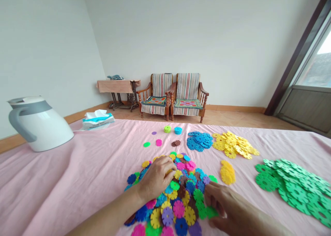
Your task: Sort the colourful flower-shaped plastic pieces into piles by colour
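Observation:
A mixed heap of plastic snowflake discs (178,208) in many colours lies on the pink cloth before me. My left hand (157,177) rests over the heap's upper left part, fingers curled in. A bit of a yellow snowflake disc (169,172) shows between its thumb and fingers. At the heap's right edge is my right hand (224,201), its fingers bent down beside several green discs (201,208). A green disc (212,212) lies right by its fingertips; whatever the fingers hold is hidden.
Sorted by colour are blue discs (199,141), yellow discs (234,144), orange-yellow discs (227,173) and green discs (297,187). Small stacks, lime (167,129) and light blue (178,130), stand behind brown discs (176,143). A white jug (49,129) and tissue pack (98,121) are left.

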